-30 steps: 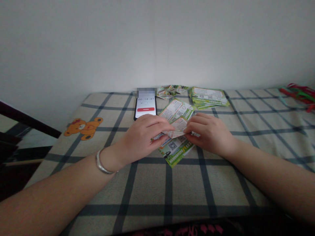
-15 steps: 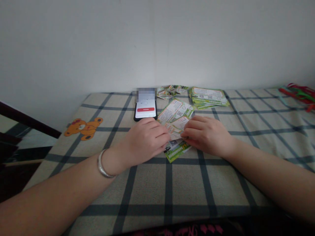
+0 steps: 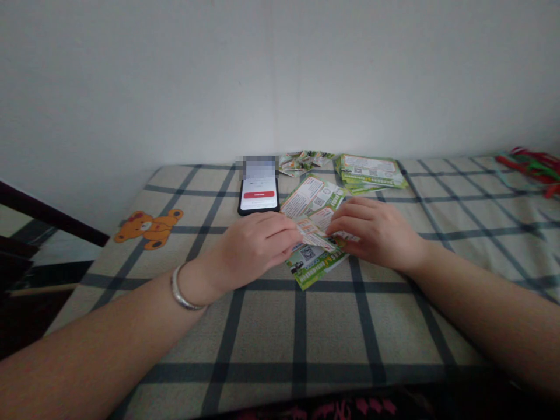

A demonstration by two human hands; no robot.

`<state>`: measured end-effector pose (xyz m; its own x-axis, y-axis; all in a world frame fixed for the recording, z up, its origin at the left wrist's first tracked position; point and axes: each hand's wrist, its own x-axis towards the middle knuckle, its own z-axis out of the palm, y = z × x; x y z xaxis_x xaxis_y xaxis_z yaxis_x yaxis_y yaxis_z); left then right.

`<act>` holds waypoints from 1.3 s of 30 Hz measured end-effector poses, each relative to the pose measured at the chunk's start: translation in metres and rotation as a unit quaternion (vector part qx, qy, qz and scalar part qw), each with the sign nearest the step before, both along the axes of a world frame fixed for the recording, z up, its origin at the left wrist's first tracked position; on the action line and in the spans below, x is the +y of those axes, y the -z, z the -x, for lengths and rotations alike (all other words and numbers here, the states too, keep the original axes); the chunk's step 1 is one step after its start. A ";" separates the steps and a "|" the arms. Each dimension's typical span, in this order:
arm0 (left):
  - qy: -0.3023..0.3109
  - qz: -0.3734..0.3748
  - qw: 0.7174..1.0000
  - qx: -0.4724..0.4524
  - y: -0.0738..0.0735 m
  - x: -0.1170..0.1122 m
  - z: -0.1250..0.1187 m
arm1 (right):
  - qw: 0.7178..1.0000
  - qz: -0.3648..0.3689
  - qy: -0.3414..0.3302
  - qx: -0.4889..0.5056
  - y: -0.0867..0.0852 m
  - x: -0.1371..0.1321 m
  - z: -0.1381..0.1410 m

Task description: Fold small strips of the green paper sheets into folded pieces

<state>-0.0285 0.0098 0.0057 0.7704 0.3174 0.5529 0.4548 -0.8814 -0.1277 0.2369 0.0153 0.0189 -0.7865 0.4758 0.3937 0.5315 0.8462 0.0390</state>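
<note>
My left hand [image 3: 260,245], with a silver bangle at the wrist, pinches the left end of a partly folded flyer [image 3: 315,238] printed in white, green and orange. At its right side my right hand [image 3: 371,233] has its fingers bent and closed on the paper; the fingertips are partly hidden. Beneath the folded piece lies a flat green-and-white flyer [image 3: 308,195], its near corner pointing toward me. Beyond my left hand a phone [image 3: 259,203] lies face up, its screen lit with a red bar.
A stack of flyers [image 3: 371,169] lies at the back right, with several small folded papers [image 3: 301,162] left of it by the wall. A bear sticker [image 3: 149,228] is on the checked tablecloth [image 3: 262,344]. Red and green items [image 3: 531,169] lie far right.
My right hand has shifted slightly right and away from me. The gap between my hands is wider, and more of the lower flyer shows.
</note>
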 end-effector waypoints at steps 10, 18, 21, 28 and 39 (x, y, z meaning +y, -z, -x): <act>0.003 0.136 0.990 -0.026 0.007 0.008 0.001 | 0.996 0.014 -0.093 0.005 0.000 -0.001 0.002; 0.053 0.167 0.985 0.003 0.011 0.012 0.000 | 0.993 0.014 -0.115 -0.039 0.001 -0.007 0.009; 0.047 0.144 0.988 0.017 0.009 0.010 0.000 | 0.993 0.010 -0.108 -0.051 0.002 -0.007 0.011; 0.056 0.122 0.989 0.059 0.005 0.008 -0.001 | 0.996 -0.010 -0.073 -0.045 0.006 -0.007 0.015; 0.060 0.102 0.991 0.065 0.001 0.007 -0.002 | 0.997 0.018 -0.072 0.006 0.007 0.003 0.009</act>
